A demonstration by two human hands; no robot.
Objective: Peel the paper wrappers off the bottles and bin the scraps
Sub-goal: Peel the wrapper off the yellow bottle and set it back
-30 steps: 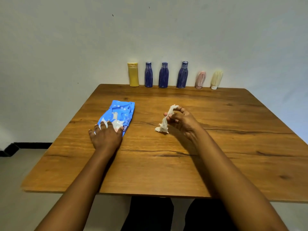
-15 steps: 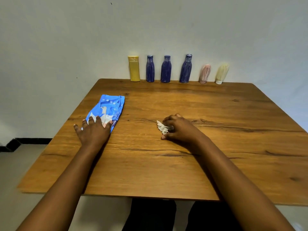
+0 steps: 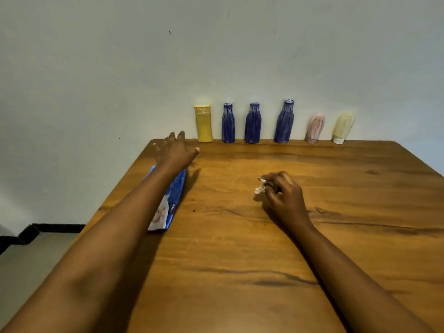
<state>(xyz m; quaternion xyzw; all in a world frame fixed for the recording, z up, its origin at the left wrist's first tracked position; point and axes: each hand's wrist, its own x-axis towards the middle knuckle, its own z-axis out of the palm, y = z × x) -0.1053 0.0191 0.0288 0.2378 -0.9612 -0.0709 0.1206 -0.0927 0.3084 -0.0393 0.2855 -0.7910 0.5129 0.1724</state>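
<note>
Head camera: beyond your left hand (image 3: 176, 152), a row of bottles stands along the pale wall (image 3: 120, 68) at the table's far edge. The yellow bottle (image 3: 203, 123) is flat-sided and just past your fingertips. Three blue bottles (image 3: 228, 123) (image 3: 252, 123) (image 3: 284, 121) follow, narrow-necked with streaky vertical lines, then a pink bottle (image 3: 315, 129) and a cream bottle (image 3: 343, 128), both rounded and leaning to one side. Nothing stands between that hand and the yellow bottle. A glossy blue pouch (image 3: 176, 191) with white print at its near end lies flat on the table under your left forearm, which hides most of it. The table (image 3: 240, 260) is warm brown wood with dark grain lines and a rounded corner beside your left hand. A grey floor edged with black skirting (image 3: 48, 228) shows past the table's left edge. Your left hand is stretched out over the far left corner with the fingers spread and straight, holding nothing (its shadow falls apart from it on the wood, so it looks lifted clear). Your right hand (image 3: 283, 193) sits low over the middle of the table, well apart from the bottles, with its fingers curled in. They pinch a small crumpled white paper scrap (image 3: 260, 187), which pokes out on the thumb side toward the pouch. Whether the scrap touches the wood you cannot tell from here.
</note>
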